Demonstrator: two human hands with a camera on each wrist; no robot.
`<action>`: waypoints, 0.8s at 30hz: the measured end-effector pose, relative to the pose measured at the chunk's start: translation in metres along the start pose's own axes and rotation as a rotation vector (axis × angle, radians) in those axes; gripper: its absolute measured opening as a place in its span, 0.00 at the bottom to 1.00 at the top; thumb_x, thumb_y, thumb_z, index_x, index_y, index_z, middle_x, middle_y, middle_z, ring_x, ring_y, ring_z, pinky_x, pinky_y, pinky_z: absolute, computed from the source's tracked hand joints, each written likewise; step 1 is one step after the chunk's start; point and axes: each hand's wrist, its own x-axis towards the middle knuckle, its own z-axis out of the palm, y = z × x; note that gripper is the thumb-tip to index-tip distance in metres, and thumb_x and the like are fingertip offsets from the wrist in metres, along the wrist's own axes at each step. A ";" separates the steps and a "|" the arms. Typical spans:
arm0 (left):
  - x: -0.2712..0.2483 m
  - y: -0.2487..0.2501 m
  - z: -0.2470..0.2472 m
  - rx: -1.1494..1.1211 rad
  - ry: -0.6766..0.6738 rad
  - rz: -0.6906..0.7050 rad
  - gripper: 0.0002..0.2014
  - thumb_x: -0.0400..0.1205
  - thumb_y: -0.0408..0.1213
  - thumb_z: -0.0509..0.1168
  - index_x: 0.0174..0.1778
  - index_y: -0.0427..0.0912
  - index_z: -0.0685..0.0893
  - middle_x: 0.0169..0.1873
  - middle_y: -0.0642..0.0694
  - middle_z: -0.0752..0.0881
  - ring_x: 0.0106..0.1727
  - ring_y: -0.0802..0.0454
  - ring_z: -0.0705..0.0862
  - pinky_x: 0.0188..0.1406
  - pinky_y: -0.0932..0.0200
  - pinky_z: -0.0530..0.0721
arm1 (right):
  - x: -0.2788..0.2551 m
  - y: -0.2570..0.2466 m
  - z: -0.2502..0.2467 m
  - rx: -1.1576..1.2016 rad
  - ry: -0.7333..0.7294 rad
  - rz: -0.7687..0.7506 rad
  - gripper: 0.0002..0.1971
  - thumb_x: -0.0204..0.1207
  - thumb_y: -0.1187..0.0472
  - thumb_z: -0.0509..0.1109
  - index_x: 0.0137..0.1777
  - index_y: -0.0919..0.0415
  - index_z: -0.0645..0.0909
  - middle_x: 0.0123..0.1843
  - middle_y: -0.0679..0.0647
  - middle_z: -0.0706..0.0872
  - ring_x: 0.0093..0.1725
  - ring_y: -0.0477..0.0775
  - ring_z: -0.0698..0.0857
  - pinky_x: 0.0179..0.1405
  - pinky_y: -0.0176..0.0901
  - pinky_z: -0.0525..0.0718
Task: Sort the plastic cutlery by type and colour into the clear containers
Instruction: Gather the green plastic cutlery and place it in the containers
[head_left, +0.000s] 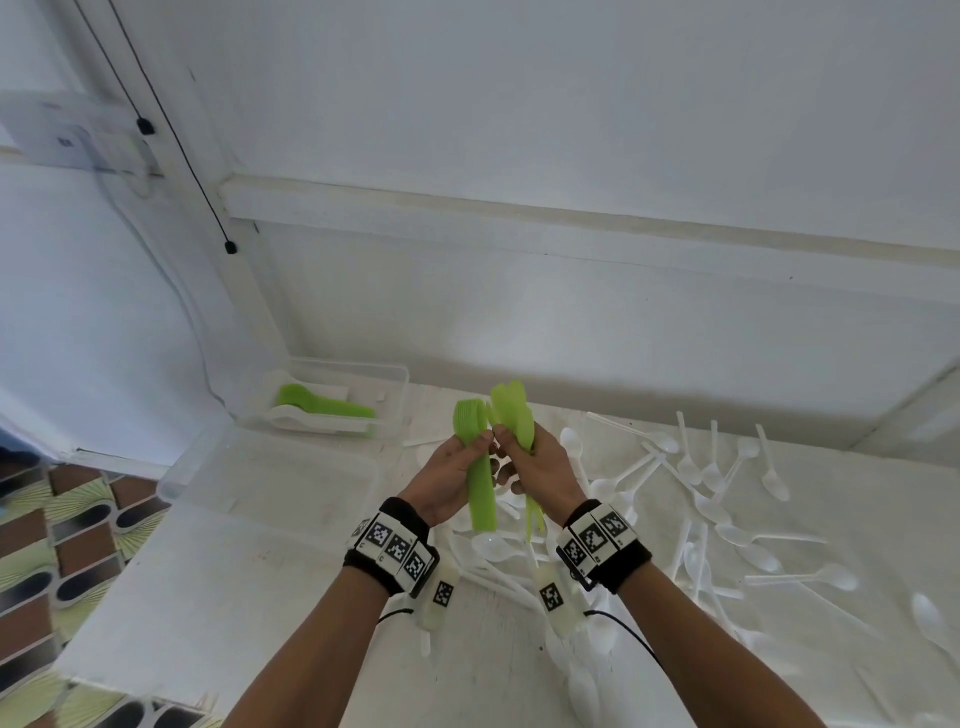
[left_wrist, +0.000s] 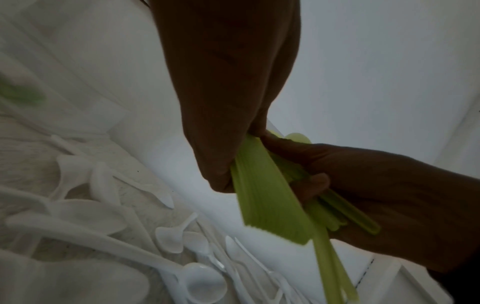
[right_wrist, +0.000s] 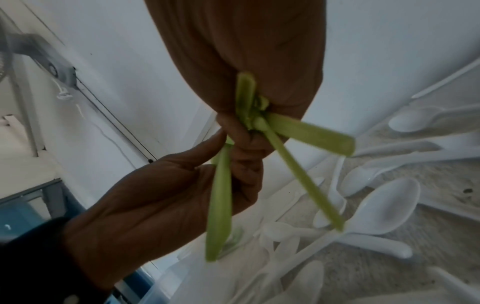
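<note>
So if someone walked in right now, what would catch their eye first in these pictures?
The bright green cutlery, raised mid-scene: the left hand holds a neat green stack, the right hand a looser green bunch, thumbs nearly meeting. Next, the white spoons scattered over the table to the right. At the far left corner, a clear container already holds green and white pieces.

Both hands cover the middles of the green cutlery bundles (head_left: 480, 488).
</note>
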 end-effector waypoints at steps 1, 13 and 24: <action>0.000 0.000 0.002 -0.018 0.014 0.001 0.20 0.87 0.40 0.66 0.68 0.28 0.79 0.54 0.35 0.79 0.43 0.44 0.80 0.45 0.49 0.83 | 0.000 0.000 0.000 -0.017 0.018 -0.023 0.15 0.84 0.47 0.71 0.55 0.61 0.83 0.37 0.52 0.89 0.29 0.51 0.85 0.26 0.40 0.78; 0.001 0.003 0.010 -0.017 -0.058 0.016 0.16 0.91 0.32 0.59 0.71 0.26 0.76 0.60 0.31 0.83 0.52 0.43 0.85 0.51 0.46 0.85 | 0.001 0.003 -0.003 0.073 0.051 -0.009 0.12 0.84 0.50 0.72 0.50 0.60 0.87 0.35 0.53 0.88 0.28 0.50 0.80 0.26 0.38 0.75; -0.007 0.004 0.008 0.005 -0.113 0.006 0.15 0.91 0.29 0.56 0.71 0.30 0.80 0.65 0.33 0.87 0.65 0.40 0.87 0.64 0.46 0.86 | 0.003 0.004 0.000 0.007 -0.025 0.018 0.16 0.82 0.41 0.70 0.56 0.51 0.91 0.49 0.48 0.94 0.52 0.50 0.92 0.57 0.53 0.89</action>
